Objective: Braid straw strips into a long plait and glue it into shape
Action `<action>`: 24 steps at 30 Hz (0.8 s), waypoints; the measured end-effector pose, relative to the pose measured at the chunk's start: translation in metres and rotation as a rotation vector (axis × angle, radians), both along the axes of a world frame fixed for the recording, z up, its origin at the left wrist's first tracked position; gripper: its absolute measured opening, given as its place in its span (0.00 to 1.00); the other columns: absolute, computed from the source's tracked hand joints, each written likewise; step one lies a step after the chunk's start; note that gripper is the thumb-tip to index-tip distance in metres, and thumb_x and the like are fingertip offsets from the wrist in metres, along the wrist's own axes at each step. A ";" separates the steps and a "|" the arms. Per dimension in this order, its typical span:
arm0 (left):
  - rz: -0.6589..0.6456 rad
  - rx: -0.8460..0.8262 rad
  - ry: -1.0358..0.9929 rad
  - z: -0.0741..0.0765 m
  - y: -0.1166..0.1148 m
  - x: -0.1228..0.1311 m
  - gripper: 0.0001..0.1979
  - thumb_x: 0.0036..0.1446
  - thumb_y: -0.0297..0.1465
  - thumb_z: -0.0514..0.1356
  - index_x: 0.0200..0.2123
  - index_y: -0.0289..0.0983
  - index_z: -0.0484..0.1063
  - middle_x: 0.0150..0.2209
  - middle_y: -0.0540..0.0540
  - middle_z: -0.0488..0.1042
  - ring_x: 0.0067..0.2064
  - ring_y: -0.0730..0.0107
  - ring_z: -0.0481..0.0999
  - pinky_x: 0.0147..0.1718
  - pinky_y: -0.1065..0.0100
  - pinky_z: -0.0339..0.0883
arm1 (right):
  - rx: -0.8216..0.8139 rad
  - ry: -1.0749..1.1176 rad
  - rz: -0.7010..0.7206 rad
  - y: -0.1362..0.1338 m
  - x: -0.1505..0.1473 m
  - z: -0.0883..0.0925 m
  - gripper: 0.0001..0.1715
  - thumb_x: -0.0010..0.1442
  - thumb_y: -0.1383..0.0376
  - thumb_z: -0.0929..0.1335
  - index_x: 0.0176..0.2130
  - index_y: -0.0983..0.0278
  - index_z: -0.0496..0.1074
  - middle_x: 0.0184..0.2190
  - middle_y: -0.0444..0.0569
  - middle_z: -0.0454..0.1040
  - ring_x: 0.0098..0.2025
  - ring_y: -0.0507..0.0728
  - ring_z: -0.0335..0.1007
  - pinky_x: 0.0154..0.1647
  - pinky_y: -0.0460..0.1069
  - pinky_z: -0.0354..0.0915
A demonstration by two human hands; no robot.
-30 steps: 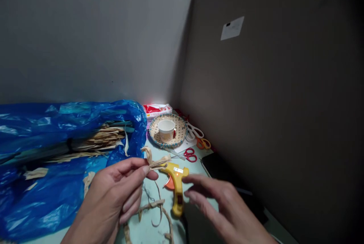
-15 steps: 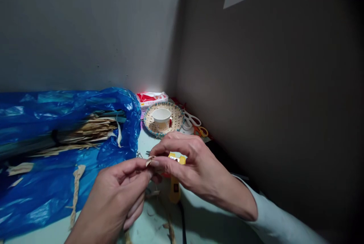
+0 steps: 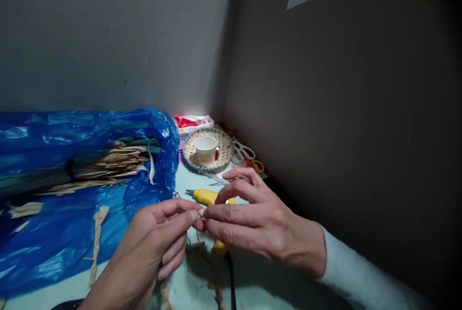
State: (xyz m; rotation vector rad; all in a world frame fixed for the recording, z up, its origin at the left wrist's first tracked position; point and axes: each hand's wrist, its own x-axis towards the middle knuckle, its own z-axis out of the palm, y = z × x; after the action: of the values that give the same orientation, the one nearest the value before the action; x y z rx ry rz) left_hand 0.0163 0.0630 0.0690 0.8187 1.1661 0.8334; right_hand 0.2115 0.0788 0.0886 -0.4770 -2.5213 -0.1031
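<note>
Between the fingertips of both hands is a small pale piece of dried husk (image 3: 201,213). My left hand (image 3: 159,238) pinches it from the left, thumb against forefinger. From the right, my right hand (image 3: 252,213) pinches the same piece with thumb and forefinger, its other fingers raised. Just behind the hands a yellow glue gun (image 3: 205,197) lies on the table, partly hidden by my right hand. A twisted husk cord (image 3: 217,295) lies below the hands on the pale green table (image 3: 195,281).
A blue plastic bag (image 3: 151,122) with a bundle of dried husks (image 3: 119,161) covers the left. Farther back are a woven tray (image 3: 229,148), a paper cup (image 3: 205,148), scissors (image 3: 245,151) and a red-and-white packet (image 3: 193,122). A dark wall rises on the right.
My right hand has turned and lifted its outer fingers, uncovering more of the glue gun. Both pinching fingertips and the husk piece have shifted slightly right.
</note>
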 end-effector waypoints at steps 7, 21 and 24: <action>-0.082 0.011 -0.057 0.000 0.003 -0.006 0.10 0.52 0.37 0.67 0.31 0.36 0.76 0.19 0.57 0.60 0.19 0.82 0.42 0.15 0.77 0.38 | 0.123 0.026 0.054 0.005 0.004 -0.004 0.12 0.68 0.72 0.63 0.42 0.70 0.76 0.34 0.47 0.80 0.41 0.55 0.71 0.56 0.57 0.59; 0.011 0.070 0.091 0.007 -0.005 0.002 0.12 0.47 0.40 0.68 0.32 0.39 0.77 0.25 0.50 0.73 0.27 0.70 0.71 0.23 0.75 0.62 | -0.685 0.508 -0.195 -0.006 -0.012 -0.012 0.14 0.62 0.61 0.68 0.44 0.69 0.73 0.41 0.52 0.75 0.44 0.55 0.70 0.47 0.49 0.65; 0.052 0.115 0.111 0.008 -0.004 0.002 0.12 0.44 0.39 0.69 0.29 0.38 0.76 0.24 0.50 0.75 0.28 0.70 0.72 0.25 0.75 0.63 | -0.699 0.469 -0.285 -0.011 -0.020 -0.018 0.13 0.61 0.61 0.70 0.43 0.68 0.74 0.39 0.49 0.76 0.41 0.53 0.72 0.43 0.45 0.64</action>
State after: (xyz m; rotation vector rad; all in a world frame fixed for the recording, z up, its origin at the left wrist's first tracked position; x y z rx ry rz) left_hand 0.0187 0.0590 0.0766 0.9423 1.2499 0.9143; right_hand 0.1916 0.0681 0.0702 -0.9974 -1.9567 0.7198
